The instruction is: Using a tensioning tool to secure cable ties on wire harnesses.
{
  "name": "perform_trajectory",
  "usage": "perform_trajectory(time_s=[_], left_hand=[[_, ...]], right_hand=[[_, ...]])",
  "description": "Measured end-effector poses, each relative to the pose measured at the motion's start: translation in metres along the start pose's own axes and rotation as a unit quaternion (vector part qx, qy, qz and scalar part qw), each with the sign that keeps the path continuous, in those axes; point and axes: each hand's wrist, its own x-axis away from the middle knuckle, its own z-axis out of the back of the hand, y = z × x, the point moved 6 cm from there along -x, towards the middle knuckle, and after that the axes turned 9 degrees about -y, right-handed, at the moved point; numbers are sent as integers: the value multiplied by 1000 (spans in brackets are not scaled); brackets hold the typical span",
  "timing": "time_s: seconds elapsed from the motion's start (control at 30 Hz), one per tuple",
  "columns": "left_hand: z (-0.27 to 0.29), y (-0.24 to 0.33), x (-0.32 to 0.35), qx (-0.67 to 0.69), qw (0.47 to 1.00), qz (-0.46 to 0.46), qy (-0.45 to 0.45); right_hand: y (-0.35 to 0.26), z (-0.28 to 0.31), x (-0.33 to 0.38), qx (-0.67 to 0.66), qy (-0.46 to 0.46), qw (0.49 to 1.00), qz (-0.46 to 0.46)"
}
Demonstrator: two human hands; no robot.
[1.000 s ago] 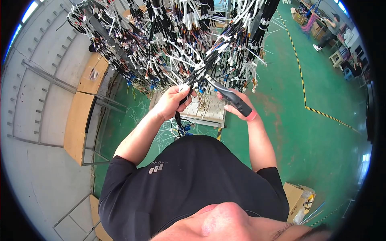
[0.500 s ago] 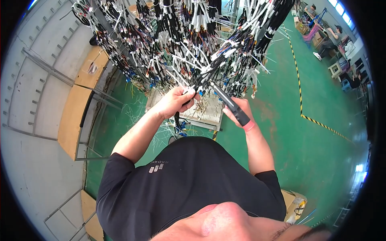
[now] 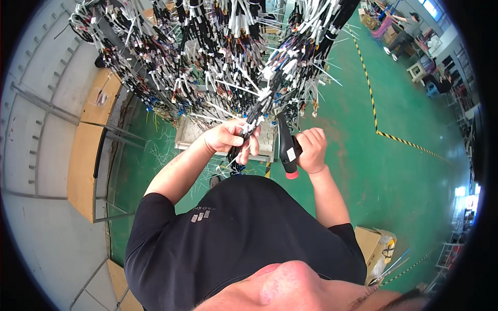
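Note:
My left hand (image 3: 224, 138) is closed around a bundle of black cables (image 3: 255, 115), part of a wiring harness with white connectors and white ties. Its thumb lies over the bundle, and the lower cable ends hang beneath the fingers. In my right hand (image 3: 312, 149) is a black cable tie gun (image 3: 286, 141) with a red end, gripped by its handle. The gun's nose points up and away from me, close beside the bundle; whether it touches a tie there I cannot tell. Beyond both hands hang several thick harnesses (image 3: 207, 62) with many white tie tails.
A pale tray-like base (image 3: 185, 137) stands under the harnesses. Wooden panels (image 3: 85, 163) on metal frames line the left. Yellow-black tape (image 3: 371, 96) marks the green floor at right. A cardboard box (image 3: 366, 244) sits behind my right elbow. Another person (image 3: 407, 33) is far right.
The cable tie gun has swung from a slant to nearly upright, and my right hand has turned with it. My left hand and the bundle are slightly lower. The view has shifted slightly.

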Motion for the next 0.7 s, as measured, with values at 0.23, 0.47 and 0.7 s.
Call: perform_trajectory(time_s=[0.23, 0.47, 0.7], left_hand=[[-6, -12, -7, 36, 998, -37, 48], [10, -24, -21, -238, 879, 112, 397], [29, -40, -16, -276, 853, 94, 433]], right_hand=[[23, -18, 37, -90, -55, 981, -161], [-19, -11, 28, 159, -80, 980, -86], [-23, -8, 42, 1, 11, 994, -106]])
